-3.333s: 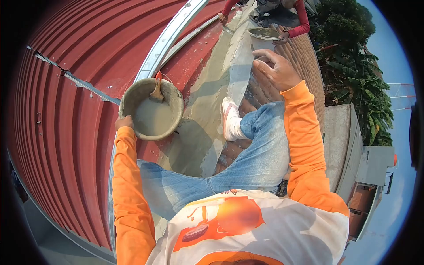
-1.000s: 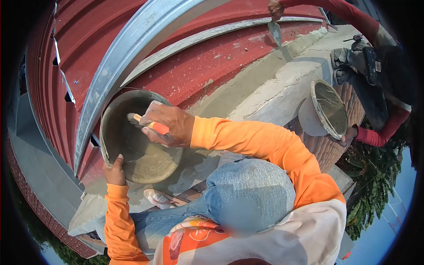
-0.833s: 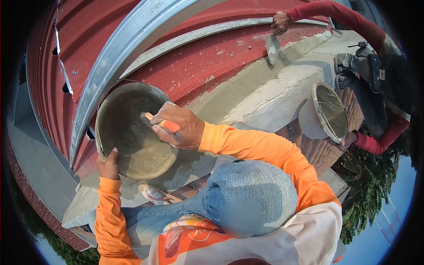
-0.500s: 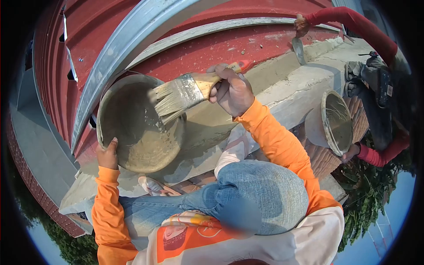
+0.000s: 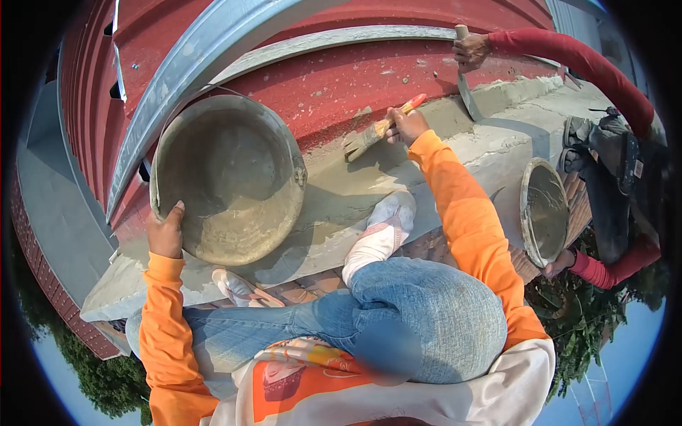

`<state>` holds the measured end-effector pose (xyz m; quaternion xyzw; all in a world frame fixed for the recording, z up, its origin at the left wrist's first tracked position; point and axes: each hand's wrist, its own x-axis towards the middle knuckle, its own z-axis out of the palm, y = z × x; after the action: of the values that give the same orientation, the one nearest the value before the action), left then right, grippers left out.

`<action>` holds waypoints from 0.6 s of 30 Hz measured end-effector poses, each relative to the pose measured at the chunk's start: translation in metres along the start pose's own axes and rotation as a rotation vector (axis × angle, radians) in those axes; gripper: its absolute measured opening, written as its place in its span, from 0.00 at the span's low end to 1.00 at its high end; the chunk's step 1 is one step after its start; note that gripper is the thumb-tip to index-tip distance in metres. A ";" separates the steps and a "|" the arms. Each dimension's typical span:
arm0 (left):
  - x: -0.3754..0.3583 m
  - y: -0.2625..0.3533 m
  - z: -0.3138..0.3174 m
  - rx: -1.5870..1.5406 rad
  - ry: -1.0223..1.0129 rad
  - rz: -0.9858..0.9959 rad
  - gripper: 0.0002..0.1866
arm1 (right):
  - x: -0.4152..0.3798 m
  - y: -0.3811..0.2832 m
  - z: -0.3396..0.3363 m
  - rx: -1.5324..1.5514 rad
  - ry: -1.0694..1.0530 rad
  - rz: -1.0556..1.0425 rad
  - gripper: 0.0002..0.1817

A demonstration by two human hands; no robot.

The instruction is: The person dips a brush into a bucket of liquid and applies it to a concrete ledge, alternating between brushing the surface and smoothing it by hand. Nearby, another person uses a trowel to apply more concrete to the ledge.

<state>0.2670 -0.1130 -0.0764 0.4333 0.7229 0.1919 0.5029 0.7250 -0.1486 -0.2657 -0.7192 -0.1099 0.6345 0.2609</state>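
Note:
My left hand [image 5: 165, 231] grips the near-left rim of a round bucket [image 5: 273, 206], thumb over the edge. The bucket is tilted toward me, its inside coated with grey cement and a wet pool at the bottom. In my right hand [image 5: 407, 126] is a paintbrush [image 5: 364, 143] with a wooden handle and red tip. Its cement-caked bristles point left, right at the wet, smooth mortar ledge [image 5: 334, 186] beside the red metal wall. Part of the handle is hidden by my fingers.
At the right, a co-worker's red sleeve [image 5: 575, 60] reaches in with a trowel [image 5: 468, 98] on the ledge. Their other hand [image 5: 559, 263] holds a second cement bucket [image 5: 524, 213]. A curved metal beam [image 5: 186, 77] arches over at the left. Roof tiles [image 5: 433, 248] lie below the ledge.
My right hand has moved the brush from over the bucket's mouth rightward to the ledge by the wall. The bucket has tipped further toward me. The co-worker's trowel has shifted left.

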 end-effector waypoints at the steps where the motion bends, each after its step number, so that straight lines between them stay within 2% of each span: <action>1: 0.000 -0.002 -0.001 -0.001 -0.006 -0.003 0.15 | 0.013 0.000 -0.017 -0.020 0.103 -0.008 0.14; 3: 0.000 -0.004 -0.002 0.006 0.006 -0.004 0.15 | 0.047 -0.006 -0.071 -0.141 0.353 -0.059 0.15; 4: -0.001 -0.005 -0.001 0.006 0.007 -0.006 0.15 | 0.059 -0.017 -0.104 -0.310 0.456 -0.009 0.18; 6: -0.003 -0.005 0.000 0.009 0.050 0.015 0.15 | 0.039 -0.054 -0.130 -0.699 0.664 -0.113 0.22; 7: -0.004 -0.003 0.001 0.007 0.047 0.013 0.15 | 0.040 -0.055 -0.132 -0.701 0.666 -0.110 0.22; 9: -0.004 0.001 0.004 -0.021 0.042 -0.001 0.15 | 0.041 -0.059 -0.130 -0.940 0.662 -0.562 0.24; 10: -0.003 0.000 0.003 -0.025 0.039 -0.001 0.15 | 0.038 -0.063 -0.121 -1.025 0.555 -0.550 0.22; 13: -0.003 -0.004 0.000 0.006 0.040 -0.015 0.16 | 0.038 -0.063 -0.104 -1.030 0.474 -0.576 0.19; 17: -0.001 -0.003 0.000 0.019 0.043 -0.006 0.16 | 0.036 -0.061 -0.089 -1.168 0.478 -0.693 0.12; 18: 0.000 -0.004 -0.002 0.023 0.030 0.001 0.16 | 0.032 -0.058 -0.085 -1.256 0.443 -0.611 0.10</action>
<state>0.2633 -0.1153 -0.0786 0.4364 0.7323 0.1900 0.4870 0.8226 -0.1038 -0.2584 -0.7821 -0.5930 0.1905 -0.0192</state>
